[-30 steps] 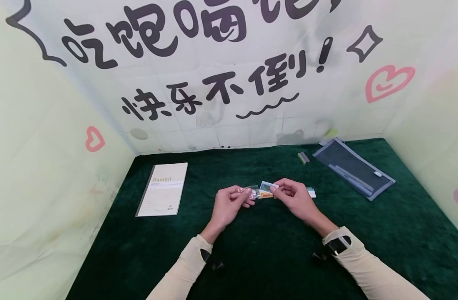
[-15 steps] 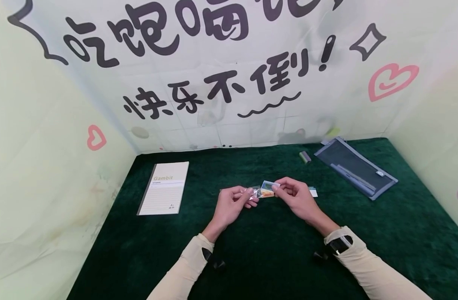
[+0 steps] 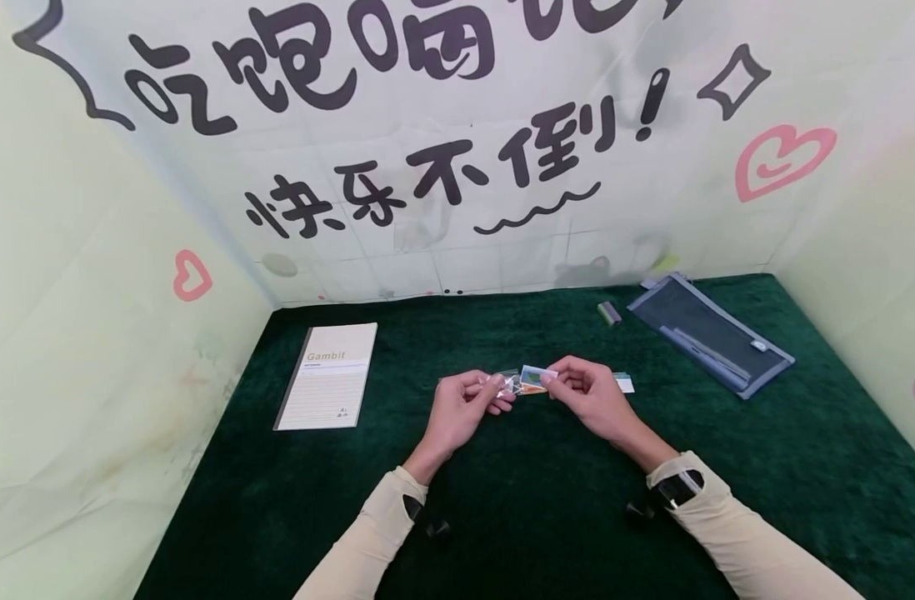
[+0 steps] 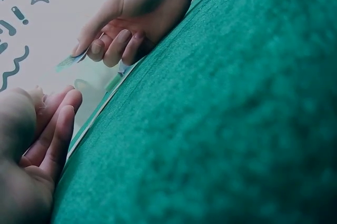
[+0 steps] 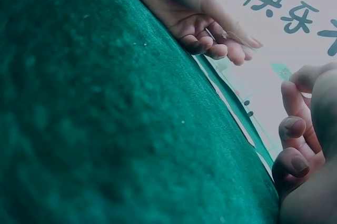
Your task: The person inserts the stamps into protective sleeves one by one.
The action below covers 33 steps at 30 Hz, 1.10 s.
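In the head view my left hand (image 3: 461,408) pinches a crinkled clear plastic wrapper (image 3: 510,382) between thumb and fingers. Just to its right, my right hand (image 3: 594,402) holds a small picture card (image 3: 537,376) by its right end, thumb on top. The card is blue and green with a pale edge, and an orange patch shows below it; whether that is a second card I cannot tell. Wrapper and card nearly meet. From the left wrist, the card (image 4: 71,62) appears thin and tilted, clear of the cloth. A small white-and-blue piece (image 3: 623,382) lies behind the right hand, partly hidden.
A cream notebook (image 3: 327,379) marked "Gambit" lies at the left on the dark green cloth (image 3: 525,508). At the back right are a blue mesh zip pouch (image 3: 701,329) with slim items inside and a small green-and-purple block (image 3: 609,313). Printed fabric walls (image 3: 427,267) enclose the table.
The picture card has tilted slightly in my right fingers, covering more of the orange patch. My left fingers have shifted a little on the wrapper. Both arms stay nearly where they were.
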{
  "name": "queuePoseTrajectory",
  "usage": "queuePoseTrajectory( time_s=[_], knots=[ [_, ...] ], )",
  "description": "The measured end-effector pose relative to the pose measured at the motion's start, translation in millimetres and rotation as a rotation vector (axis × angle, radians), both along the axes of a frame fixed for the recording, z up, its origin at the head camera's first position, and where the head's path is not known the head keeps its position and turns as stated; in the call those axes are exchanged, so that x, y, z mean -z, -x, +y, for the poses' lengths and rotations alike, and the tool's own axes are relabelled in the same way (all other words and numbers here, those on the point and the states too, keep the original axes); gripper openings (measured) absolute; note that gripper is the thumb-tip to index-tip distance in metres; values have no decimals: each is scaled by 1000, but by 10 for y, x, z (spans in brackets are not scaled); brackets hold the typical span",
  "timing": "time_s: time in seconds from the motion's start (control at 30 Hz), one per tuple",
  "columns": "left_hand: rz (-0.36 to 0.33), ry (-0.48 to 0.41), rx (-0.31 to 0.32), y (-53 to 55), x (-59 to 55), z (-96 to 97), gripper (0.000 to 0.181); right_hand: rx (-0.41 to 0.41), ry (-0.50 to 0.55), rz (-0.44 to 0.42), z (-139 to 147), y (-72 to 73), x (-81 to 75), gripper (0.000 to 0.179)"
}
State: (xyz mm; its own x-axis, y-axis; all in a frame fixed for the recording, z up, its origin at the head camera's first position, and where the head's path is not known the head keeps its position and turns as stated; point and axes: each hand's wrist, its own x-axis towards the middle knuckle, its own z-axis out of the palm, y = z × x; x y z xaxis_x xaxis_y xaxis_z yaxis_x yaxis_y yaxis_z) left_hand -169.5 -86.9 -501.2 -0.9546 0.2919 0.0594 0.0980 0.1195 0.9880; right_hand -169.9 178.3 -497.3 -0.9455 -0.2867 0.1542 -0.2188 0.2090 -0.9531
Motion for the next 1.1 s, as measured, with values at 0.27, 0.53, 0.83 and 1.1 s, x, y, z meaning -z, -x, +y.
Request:
queuePoseTrajectory(
  time_s=[0.27, 0.53, 0.83, 1.1],
  knots=[
    [6, -2, 3, 17, 16, -2, 35, -29, -36, -4, 3, 8, 3, 13],
    [24, 0, 2, 21, 6, -6, 29, -32, -57, -8, -6, 20, 7, 13],
    [6, -30, 23, 17, 2, -2, 29, -23, -47, -22, 1, 17, 0, 15],
    [-7, -45, 17, 17, 3, -11, 33, -36, -59, -50, 2, 15, 2, 23]
  ],
)
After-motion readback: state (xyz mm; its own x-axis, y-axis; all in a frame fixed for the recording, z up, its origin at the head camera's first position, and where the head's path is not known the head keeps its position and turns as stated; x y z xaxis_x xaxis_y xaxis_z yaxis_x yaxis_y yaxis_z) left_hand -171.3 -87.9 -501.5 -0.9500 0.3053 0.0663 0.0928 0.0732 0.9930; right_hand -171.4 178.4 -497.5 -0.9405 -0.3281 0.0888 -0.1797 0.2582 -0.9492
